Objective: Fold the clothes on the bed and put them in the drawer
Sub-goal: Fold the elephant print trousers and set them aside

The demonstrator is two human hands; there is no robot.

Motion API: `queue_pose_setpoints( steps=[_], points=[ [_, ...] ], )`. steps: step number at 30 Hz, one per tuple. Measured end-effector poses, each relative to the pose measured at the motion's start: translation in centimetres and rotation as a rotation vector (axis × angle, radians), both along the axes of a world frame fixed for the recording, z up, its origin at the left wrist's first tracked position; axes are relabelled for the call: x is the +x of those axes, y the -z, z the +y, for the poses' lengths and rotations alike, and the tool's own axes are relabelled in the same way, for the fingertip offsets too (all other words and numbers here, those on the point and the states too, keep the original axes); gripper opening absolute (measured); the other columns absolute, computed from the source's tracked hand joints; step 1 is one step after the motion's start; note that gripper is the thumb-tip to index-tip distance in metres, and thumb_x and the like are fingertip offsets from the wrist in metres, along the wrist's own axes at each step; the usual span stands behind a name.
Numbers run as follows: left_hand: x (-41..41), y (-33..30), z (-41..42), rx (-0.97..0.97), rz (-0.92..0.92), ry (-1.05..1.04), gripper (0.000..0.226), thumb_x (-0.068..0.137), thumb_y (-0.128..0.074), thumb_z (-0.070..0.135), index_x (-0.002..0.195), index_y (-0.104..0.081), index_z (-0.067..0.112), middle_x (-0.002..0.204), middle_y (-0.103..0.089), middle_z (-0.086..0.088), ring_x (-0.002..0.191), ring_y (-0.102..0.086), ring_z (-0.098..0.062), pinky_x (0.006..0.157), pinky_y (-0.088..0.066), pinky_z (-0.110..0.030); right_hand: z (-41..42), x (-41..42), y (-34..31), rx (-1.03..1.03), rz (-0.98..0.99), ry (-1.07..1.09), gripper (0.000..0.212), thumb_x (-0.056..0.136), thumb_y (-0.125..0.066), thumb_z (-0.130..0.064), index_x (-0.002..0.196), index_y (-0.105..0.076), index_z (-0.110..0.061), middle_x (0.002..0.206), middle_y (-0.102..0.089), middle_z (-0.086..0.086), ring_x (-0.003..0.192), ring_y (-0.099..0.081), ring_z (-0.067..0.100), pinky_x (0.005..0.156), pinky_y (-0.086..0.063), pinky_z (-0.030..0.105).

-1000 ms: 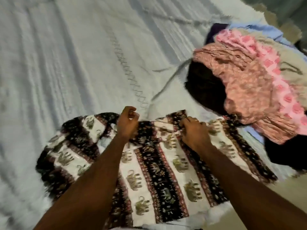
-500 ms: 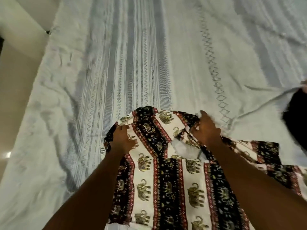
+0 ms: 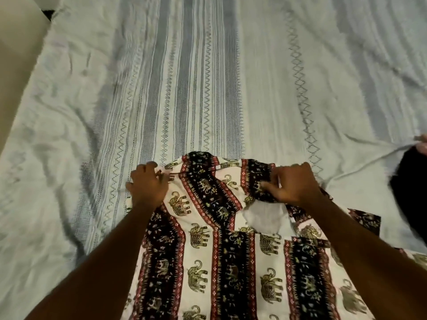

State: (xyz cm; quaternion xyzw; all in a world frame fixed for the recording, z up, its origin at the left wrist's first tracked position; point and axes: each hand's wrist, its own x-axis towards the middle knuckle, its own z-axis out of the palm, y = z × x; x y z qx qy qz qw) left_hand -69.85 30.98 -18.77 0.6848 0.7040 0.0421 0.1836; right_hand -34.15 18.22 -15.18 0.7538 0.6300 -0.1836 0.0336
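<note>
Since half a second earlier, both hands had drawn the top edge of the garment slightly farther up the bed, and the left hand had shifted from lying on the cloth to taking hold of its corner.

The elephant-print garment [image 3: 233, 262] lay spread on the near part of the bed, patterned in cream, black and red bands with rows of gold elephants; a pale patch of its inner side [image 3: 265, 218] showed where the top was turned over.

Beneath it the striped white-and-blue bedspread [image 3: 184, 77] stretched away, creased at the left. A dark garment [image 3: 411, 192] lay at the right edge, with a sliver of pink cloth [image 3: 422, 142] above it. Nothing lay over the garment except the forearms.

The left hand [image 3: 147, 185] pinched the upper left corner, fingers curled on the cloth. The right hand [image 3: 293, 185] gripped the bunched upper right edge, knuckles up, thumb toward the middle.
</note>
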Motion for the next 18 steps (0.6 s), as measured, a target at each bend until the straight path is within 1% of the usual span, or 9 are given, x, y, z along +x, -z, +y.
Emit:
queue_pose_setpoints(
  steps=[3,6,8,9,11,13,14,16,18],
  points=[
    [-2.4,0.8,1.4,-0.228,0.145,-0.014,0.044,0.098,-0.055,0.042,0.135,-0.050,0.020,0.136,-0.051,-0.017,0.129,-0.044,-0.039,0.107,-0.034,-0.061,4.7,-2.0,1.0,0.247,0.254,0.147,0.036,0.099,-0.050,-0.046,0.085,-0.069,-0.019,0.072,-0.069,0.000,0.068,-0.065,0.023,0.074,-0.052,0.034],
    [-4.3,0.7,1.6,-0.353,0.153,0.051,0.047,0.087,-0.069,0.047,0.126,-0.056,0.026,0.125,-0.058,-0.011,0.124,-0.051,-0.036,0.105,-0.037,-0.058,9.2,-6.2,2.7,0.144,0.420,0.089,0.019,0.101,-0.053,-0.029,0.112,-0.066,-0.020,0.110,-0.071,0.003,0.098,-0.065,0.025,0.090,-0.052,0.046],
    [-5.0,0.2,1.4,-0.406,0.139,0.101,0.033,0.078,-0.073,0.048,0.105,-0.066,0.029,0.110,-0.063,-0.005,0.120,-0.054,-0.032,0.106,-0.034,-0.056,10.8,-9.1,3.5,-0.014,0.409,0.038,0.035,0.101,-0.053,-0.036,0.135,-0.054,-0.025,0.134,-0.061,0.003,0.123,-0.056,0.027,0.106,-0.041,0.053],
    [-5.1,-0.2,1.3,-0.442,0.026,0.100,0.026,0.071,-0.075,0.047,0.091,-0.068,0.031,0.101,-0.066,-0.001,0.115,-0.059,-0.031,0.107,-0.038,-0.054,11.1,-10.2,3.7,-0.090,0.356,0.022,0.043,0.100,-0.054,-0.039,0.141,-0.048,-0.026,0.140,-0.056,0.002,0.130,-0.050,0.028,0.110,-0.033,0.056],
    [-6.1,-1.1,1.2,-0.546,-0.345,0.044,0.024,0.063,-0.079,0.034,0.084,-0.074,0.026,0.090,-0.073,-0.001,0.101,-0.069,-0.030,0.100,-0.050,-0.050,11.8,-11.8,3.5,-0.173,0.203,-0.037,0.044,0.096,-0.060,-0.039,0.137,-0.052,-0.027,0.135,-0.058,0.003,0.131,-0.046,0.027,0.111,-0.023,0.060],
    [-7.5,-1.7,1.7,-0.661,-0.585,0.007,0.029,0.072,-0.084,0.011,0.100,-0.077,0.011,0.096,-0.077,-0.009,0.096,-0.073,-0.030,0.095,-0.055,-0.049,12.4,-12.1,3.2,-0.101,0.146,-0.080,0.028,0.089,-0.067,-0.032,0.116,-0.067,-0.027,0.112,-0.064,0.001,0.117,-0.050,0.023,0.107,-0.025,0.055],
    [-8.1,-1.7,2.0,-0.724,-0.611,0.025,0.032,0.074,-0.083,0.004,0.105,-0.075,0.006,0.100,-0.077,-0.011,0.097,-0.074,-0.030,0.095,-0.055,-0.048,12.4,-11.7,3.1,-0.007,0.214,-0.075,0.020,0.085,-0.068,-0.027,0.104,-0.070,-0.026,0.102,-0.064,0.000,0.107,-0.052,0.021,0.102,-0.030,0.050],
    [-9.6,-1.6,2.2,-0.819,-0.524,0.103,0.038,0.070,-0.086,0.000,0.106,-0.073,0.006,0.100,-0.077,-0.010,0.098,-0.073,-0.030,0.096,-0.055,-0.048,12.2,-10.7,3.4,0.128,0.471,-0.041,0.008,0.078,-0.069,-0.011,0.082,-0.064,-0.017,0.084,-0.060,0.000,0.084,-0.053,0.019,0.084,-0.042,0.040],
    [-11.3,-1.2,2.5,-0.869,-0.422,0.181,0.049,0.062,-0.092,0.005,0.106,-0.071,0.008,0.101,-0.077,-0.008,0.100,-0.072,-0.027,0.099,-0.053,-0.050,12.0,-9.9,3.5,0.083,0.579,-0.104,0.024,0.073,-0.066,-0.001,0.064,-0.049,-0.015,0.065,-0.051,-0.003,0.065,-0.047,0.016,0.065,-0.040,0.035]
  ],
)
